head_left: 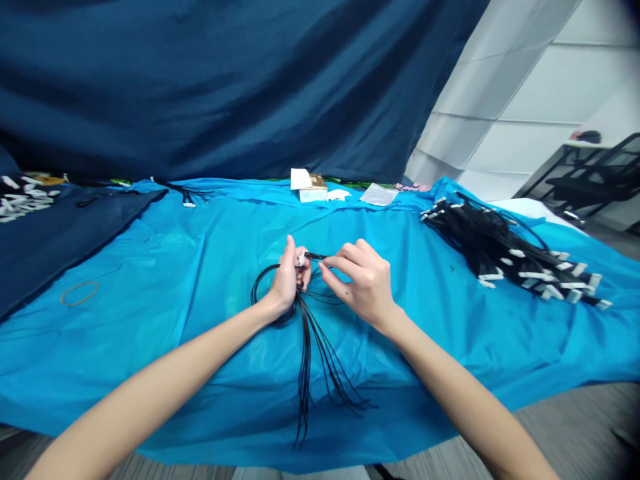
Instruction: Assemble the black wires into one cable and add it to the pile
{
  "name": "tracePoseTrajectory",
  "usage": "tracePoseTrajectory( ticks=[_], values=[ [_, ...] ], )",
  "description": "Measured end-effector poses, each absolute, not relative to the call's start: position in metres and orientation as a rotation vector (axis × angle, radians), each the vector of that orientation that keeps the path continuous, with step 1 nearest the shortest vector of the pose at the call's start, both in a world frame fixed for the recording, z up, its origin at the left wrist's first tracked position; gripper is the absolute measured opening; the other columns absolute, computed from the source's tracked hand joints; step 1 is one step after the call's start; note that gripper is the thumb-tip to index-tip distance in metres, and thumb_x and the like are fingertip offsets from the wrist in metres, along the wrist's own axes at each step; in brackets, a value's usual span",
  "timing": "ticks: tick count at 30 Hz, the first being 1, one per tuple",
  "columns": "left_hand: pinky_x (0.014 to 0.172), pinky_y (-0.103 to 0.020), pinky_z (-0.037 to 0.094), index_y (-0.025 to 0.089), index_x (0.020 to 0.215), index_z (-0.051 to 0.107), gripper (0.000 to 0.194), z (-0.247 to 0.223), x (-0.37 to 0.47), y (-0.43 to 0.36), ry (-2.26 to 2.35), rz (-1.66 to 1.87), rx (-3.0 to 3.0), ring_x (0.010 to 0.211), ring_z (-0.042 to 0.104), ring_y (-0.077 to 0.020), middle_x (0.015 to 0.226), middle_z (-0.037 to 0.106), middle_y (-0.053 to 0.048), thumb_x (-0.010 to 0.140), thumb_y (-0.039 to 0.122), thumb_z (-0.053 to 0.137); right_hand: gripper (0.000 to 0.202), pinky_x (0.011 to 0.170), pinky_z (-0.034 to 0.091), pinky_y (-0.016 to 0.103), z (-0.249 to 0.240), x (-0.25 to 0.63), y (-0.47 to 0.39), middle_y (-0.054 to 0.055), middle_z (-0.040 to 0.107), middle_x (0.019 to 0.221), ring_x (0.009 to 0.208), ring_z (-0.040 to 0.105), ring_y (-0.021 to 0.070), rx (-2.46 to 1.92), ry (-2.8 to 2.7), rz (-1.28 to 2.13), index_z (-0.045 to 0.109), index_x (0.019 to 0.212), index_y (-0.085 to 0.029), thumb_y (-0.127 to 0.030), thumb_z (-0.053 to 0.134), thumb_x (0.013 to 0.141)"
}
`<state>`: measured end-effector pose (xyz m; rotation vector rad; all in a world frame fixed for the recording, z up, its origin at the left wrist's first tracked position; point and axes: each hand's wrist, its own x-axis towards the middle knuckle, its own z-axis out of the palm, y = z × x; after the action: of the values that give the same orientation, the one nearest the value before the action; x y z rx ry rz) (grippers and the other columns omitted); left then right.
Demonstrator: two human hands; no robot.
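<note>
In the middle of the head view, my left hand [287, 280] is closed around a bundle of thin black wires [306, 340]. A small white connector [302, 258] shows at its fingertips. Part of the bundle makes a loop behind the left wrist, and loose ends hang down toward the table's front edge. To the right, my right hand [363, 283] pinches thin black wires between thumb and index finger, close to the connector. How many wires lie in that pinch is too small to tell.
A large pile of black cables [500, 247] with white connectors lies right on the blue cloth [220, 400]. At the back stand a small box [313, 193] and a clear bag [379, 195]. A rubber band [80, 293] and white connectors [23, 200] on dark cloth are left.
</note>
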<state>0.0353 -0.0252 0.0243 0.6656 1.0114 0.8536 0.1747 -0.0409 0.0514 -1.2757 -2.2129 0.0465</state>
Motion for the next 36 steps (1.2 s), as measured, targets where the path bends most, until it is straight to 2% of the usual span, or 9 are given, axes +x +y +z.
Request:
tracePoseTrajectory(
  ticks=[18, 22, 26, 31, 36],
  values=[
    [0.035, -0.02, 0.015, 0.017, 0.053, 0.038, 0.057, 0.023, 0.0368, -0.0261, 0.958, 0.793, 0.644, 0.028, 0.027, -0.0055, 0.031, 0.034, 0.002, 0.083, 0.061, 0.018, 0.018, 0.056, 0.032, 0.028, 0.0483, 0.1723, -0.0429, 0.003, 0.054, 0.066, 0.063, 0.038, 0.0143, -1.278, -2.265, 0.076, 0.062, 0.07, -0.019, -0.022, 0.05, 0.083],
    [0.034, -0.019, 0.015, 0.017, 0.051, 0.037, 0.058, 0.0247, 0.0366, -0.0233, 0.96, 0.755, 0.584, 0.028, 0.026, -0.0052, 0.032, 0.031, 0.003, 0.085, 0.059, 0.015, 0.009, 0.065, 0.036, 0.029, 0.0511, 0.1718, -0.0424, 0.004, 0.06, 0.077, 0.075, 0.042, 0.0162, -1.202, -2.211, 0.029, 0.064, 0.079, -0.02, -0.021, 0.055, 0.081],
    [0.034, -0.017, 0.017, 0.016, 0.051, 0.035, 0.055, 0.0249, 0.0363, -0.0218, 0.98, 0.782, 0.454, 0.031, 0.028, -0.0037, 0.038, 0.031, 0.004, 0.084, 0.058, 0.023, 0.008, 0.075, 0.034, 0.034, 0.0545, 0.1704, -0.0435, 0.001, 0.064, 0.084, 0.089, 0.046, 0.017, -0.888, -2.328, -0.006, 0.064, 0.085, -0.025, -0.021, 0.058, 0.079],
    [0.032, -0.017, 0.016, 0.016, 0.052, 0.033, 0.054, 0.0249, 0.0363, -0.0204, 0.969, 0.776, 0.314, 0.03, 0.026, -0.0029, 0.039, 0.031, 0.004, 0.081, 0.061, 0.03, 0.013, 0.078, 0.031, 0.035, 0.0534, 0.1695, -0.0444, -0.001, 0.065, 0.085, 0.093, 0.05, 0.0143, -0.727, -2.432, 0.074, 0.063, 0.09, -0.026, -0.02, 0.059, 0.079],
    [0.032, -0.018, 0.017, 0.016, 0.052, 0.035, 0.053, 0.0202, 0.037, -0.0203, 0.958, 0.761, 0.295, 0.031, 0.028, -0.0038, 0.04, 0.033, 0.004, 0.081, 0.061, 0.031, 0.013, 0.079, 0.031, 0.035, 0.0527, 0.1686, -0.0444, -0.003, 0.067, 0.082, 0.088, 0.053, 0.0122, -0.69, -2.459, 0.046, 0.062, 0.089, -0.026, -0.017, 0.056, 0.082]
  ],
)
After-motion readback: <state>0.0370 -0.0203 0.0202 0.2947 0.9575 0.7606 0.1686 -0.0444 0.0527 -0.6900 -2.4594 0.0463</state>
